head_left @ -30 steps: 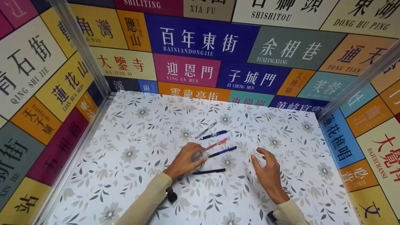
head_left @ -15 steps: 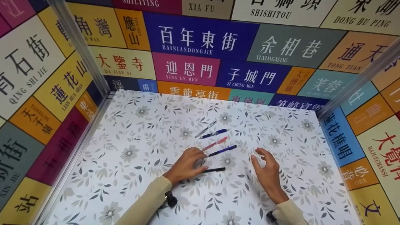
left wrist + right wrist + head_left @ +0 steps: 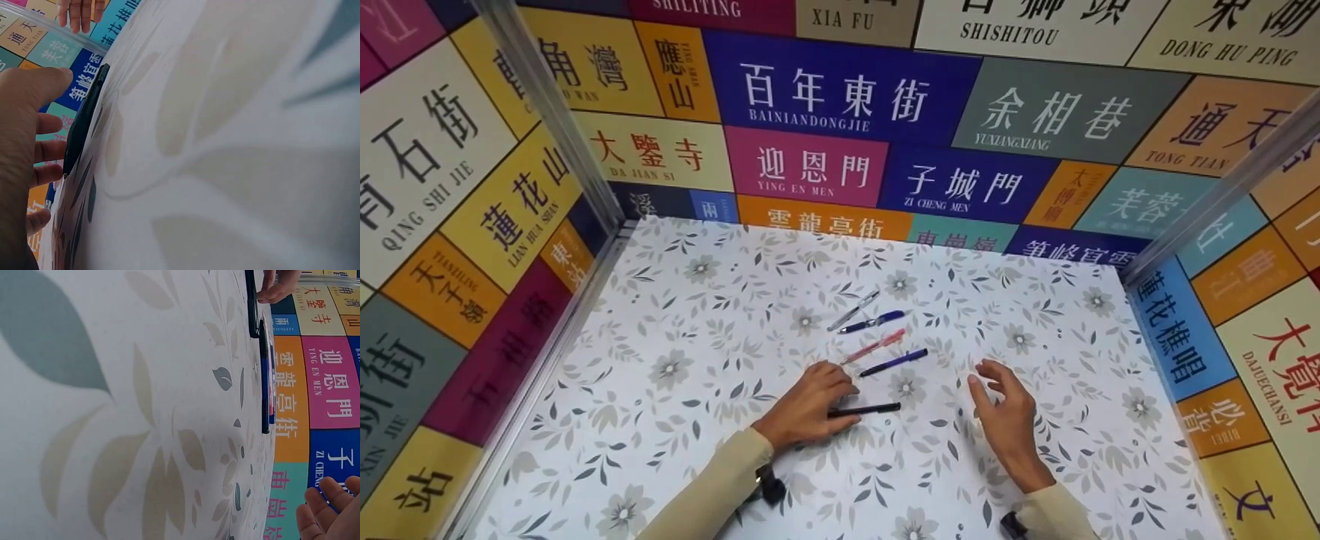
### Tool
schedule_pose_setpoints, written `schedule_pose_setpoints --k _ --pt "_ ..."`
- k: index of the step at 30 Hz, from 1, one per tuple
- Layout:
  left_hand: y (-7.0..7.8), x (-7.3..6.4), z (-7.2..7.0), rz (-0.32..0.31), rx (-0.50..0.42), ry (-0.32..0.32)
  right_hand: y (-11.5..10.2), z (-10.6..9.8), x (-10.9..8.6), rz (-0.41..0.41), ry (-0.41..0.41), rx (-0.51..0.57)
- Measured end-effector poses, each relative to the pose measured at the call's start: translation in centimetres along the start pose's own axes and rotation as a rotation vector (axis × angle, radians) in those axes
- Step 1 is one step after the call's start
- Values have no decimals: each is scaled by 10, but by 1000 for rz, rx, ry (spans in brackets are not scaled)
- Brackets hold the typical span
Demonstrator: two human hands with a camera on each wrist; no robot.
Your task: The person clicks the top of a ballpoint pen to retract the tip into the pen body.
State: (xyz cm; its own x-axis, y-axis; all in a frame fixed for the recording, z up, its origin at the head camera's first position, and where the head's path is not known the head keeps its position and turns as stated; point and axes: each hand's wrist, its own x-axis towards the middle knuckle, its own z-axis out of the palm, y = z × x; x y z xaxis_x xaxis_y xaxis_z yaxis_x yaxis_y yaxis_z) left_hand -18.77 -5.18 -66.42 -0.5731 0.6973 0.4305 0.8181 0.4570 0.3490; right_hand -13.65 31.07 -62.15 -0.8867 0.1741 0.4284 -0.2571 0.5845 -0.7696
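In the head view my left hand [image 3: 808,405] is at the left end of a black pen [image 3: 879,409] lying on the table, thumb on the near side and fingers on the far side. The left wrist view shows the thumb standing apart from the black pen [image 3: 84,124], with no grip on it. Beyond lie a purple-blue pen [image 3: 894,362] with a dark cap, a pink pen [image 3: 877,345], a blue pen [image 3: 873,323] and a clear pen [image 3: 855,310]. To the right, my right hand [image 3: 1006,409] holds nothing, its fingers loosely bent.
A white tablecloth [image 3: 697,442] with grey flowers and leaves covers the table. Panels with coloured street-name blocks [image 3: 840,90] enclose the back and both sides. Clear edge strips [image 3: 562,135] run along the corners.
My left hand has moved from beside the pink pen toward me, down to the black pen's left end. The right hand has shifted only slightly. The pens lie about where they were.
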Motion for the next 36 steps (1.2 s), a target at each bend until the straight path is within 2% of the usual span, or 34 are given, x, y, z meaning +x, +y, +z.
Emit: schedule_pose_setpoints --k 4,16,23,27,33,36 --pt "-1 -1 0 2 8 -22 0 -1 0 27 7 17" --pt "-5 2 0 57 70 -20 5 1 0 69 44 29" --pt "-4 3 4 54 85 -39 6 2 -1 95 43 24" --pt "-3 4 7 50 89 -19 5 1 -2 102 40 23" --pt "0 4 11 83 109 37 4 1 -5 122 33 5" --pt "3 6 11 95 125 38 4 2 -6 124 30 8"
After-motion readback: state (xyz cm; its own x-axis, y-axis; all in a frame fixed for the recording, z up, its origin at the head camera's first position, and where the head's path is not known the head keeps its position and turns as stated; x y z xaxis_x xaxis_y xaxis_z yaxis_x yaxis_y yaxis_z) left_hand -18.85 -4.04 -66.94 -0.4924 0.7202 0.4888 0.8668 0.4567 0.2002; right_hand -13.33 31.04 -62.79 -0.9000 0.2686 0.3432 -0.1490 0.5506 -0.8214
